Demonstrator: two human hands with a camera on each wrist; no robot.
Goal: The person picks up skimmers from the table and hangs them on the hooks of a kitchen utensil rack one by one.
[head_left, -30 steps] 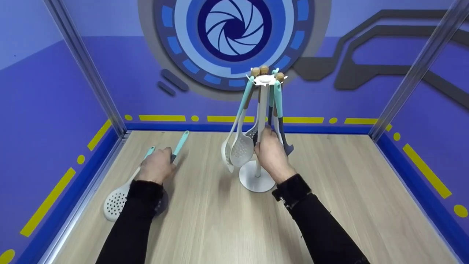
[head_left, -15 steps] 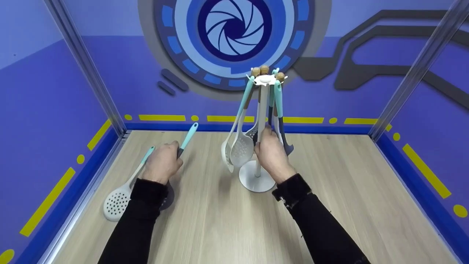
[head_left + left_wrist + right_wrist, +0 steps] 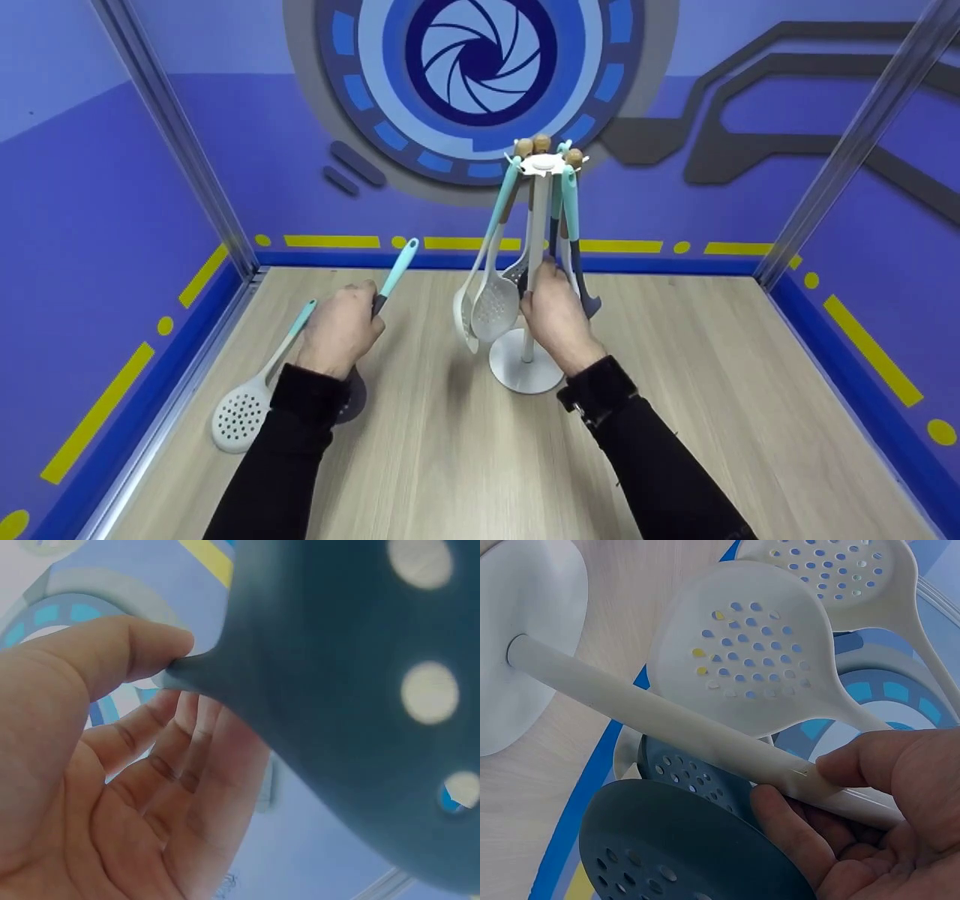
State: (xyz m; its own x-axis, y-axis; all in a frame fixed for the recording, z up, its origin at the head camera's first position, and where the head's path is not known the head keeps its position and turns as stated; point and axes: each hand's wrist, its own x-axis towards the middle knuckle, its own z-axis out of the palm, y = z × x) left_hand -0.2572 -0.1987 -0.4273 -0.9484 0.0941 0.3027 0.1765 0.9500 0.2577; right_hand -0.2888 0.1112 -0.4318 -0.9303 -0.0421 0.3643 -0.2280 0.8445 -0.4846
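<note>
My left hand [image 3: 341, 326] pinches a dark grey skimmer [image 3: 398, 271] at its neck. Its teal handle end points up and away, and my wrist partly covers its perforated head. In the left wrist view, thumb and fingers meet on the neck beside the wide head [image 3: 322, 705] with round holes. My right hand [image 3: 556, 311] grips the white pole of a utensil stand [image 3: 541, 217]. Around that pole hang several utensils, among them a pale slotted spoon [image 3: 495, 307] and a dark one with a teal handle [image 3: 570, 202]. The right wrist view shows thumb and fingers around the pole [image 3: 667, 716].
A pale grey skimmer [image 3: 241, 416] with a teal handle end lies on the wooden table [image 3: 435, 465], left of my left forearm. The stand's round white base [image 3: 517, 375] rests on the table. Blue panels [image 3: 225, 165] enclose the back and sides.
My left hand has moved right and away with the dark skimmer, whose handle now rises higher. The pale skimmer stays lying on the table. My right hand and the stand have not moved.
</note>
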